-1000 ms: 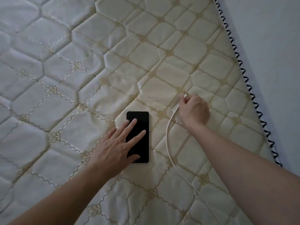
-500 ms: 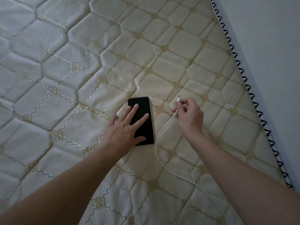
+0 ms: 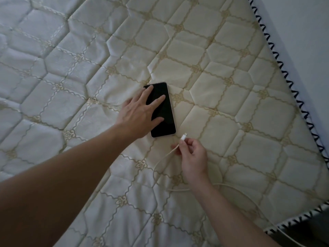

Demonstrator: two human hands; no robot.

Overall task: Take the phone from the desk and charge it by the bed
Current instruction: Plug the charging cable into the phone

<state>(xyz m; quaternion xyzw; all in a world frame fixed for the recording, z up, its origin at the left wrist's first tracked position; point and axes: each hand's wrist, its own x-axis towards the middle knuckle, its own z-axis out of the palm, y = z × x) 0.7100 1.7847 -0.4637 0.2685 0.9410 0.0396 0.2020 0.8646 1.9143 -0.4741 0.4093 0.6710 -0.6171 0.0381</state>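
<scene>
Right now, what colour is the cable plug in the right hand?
White, with a small metal tip: the charging cable plug, clearest in the head view.

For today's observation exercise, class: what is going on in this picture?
A person is about to charge a phone that lies face up, screen dark, on a quilted mattress. The left hand rests flat on the phone, fingers spread over the screen. The right hand pinches a white charging cable just behind its plug, which sits close to the phone's near end but is not yet inserted.
</scene>
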